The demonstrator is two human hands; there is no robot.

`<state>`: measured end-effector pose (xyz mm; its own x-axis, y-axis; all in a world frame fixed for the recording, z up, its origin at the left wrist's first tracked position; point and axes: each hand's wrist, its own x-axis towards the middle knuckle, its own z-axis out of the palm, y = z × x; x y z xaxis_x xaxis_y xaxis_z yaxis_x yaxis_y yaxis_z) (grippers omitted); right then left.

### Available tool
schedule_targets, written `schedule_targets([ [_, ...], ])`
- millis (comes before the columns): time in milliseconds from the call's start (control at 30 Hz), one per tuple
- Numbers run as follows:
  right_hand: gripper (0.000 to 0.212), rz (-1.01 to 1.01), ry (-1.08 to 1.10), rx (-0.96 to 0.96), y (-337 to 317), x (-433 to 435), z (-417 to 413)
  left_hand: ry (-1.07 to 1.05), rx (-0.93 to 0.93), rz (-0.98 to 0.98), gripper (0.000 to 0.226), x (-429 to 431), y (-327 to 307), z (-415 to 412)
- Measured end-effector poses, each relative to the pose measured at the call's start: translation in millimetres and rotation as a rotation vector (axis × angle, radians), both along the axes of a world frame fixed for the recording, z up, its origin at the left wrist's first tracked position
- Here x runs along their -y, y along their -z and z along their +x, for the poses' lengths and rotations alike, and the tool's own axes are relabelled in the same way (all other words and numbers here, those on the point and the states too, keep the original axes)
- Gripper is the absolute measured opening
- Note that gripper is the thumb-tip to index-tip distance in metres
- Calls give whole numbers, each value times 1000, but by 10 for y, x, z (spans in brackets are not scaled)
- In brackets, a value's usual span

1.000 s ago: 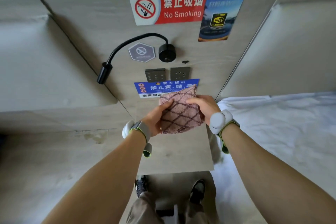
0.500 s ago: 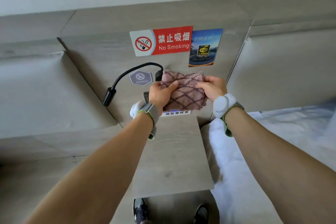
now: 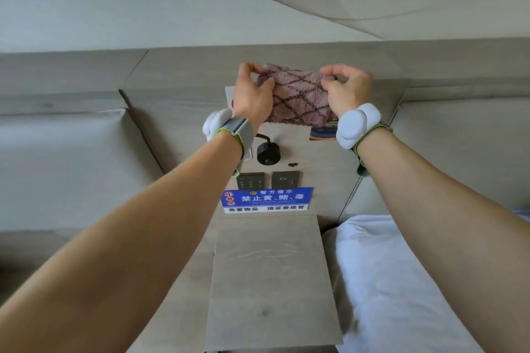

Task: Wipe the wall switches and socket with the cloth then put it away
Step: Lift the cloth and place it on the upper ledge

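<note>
While your left hand [image 3: 252, 96] and right hand [image 3: 347, 89] pinch the cloth [image 3: 298, 100] taut, the switches [image 3: 250, 180] and socket [image 3: 285, 179] below them look unwiped; stowing remains too.

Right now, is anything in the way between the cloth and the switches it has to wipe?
Only the black lamp base sits on the wall between the cloth, held up high by both hands, and the switch panel and socket below.
</note>
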<state>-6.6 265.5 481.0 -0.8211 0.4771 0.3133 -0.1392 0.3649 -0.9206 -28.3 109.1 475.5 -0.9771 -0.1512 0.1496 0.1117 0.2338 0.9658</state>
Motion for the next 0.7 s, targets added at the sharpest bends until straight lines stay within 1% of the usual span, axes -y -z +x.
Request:
schedule_targets([
  [67,21,15,-20,-2,-123,19,-203,-1,-54,-67,18,35,-112,-196],
  [167,28,67,-40,-35,-251,41,-518,9,-88,-109,18,64,-251,-459],
  [233,30,99,-49,-72,-305,54,-715,24,-111,-142,24,74,-311,-615],
  [300,32,144,-51,-69,-284,45,-888,29,-98,-199,30,86,-309,-748],
  [433,28,289,-60,64,-35,-14,-1120,-5,31,-410,35,90,-177,-939],
  [500,24,360,-84,68,25,-18,-1155,11,17,-457,34,54,-148,-986],
  [567,25,417,-97,138,5,2,-1187,66,12,-557,30,1,-140,-1017],
  [633,26,456,-99,207,-17,-6,-1266,105,34,-644,32,-41,-135,-1086],
  [700,26,479,-130,231,-31,-19,-1362,114,62,-680,35,-36,-145,-1172],
])
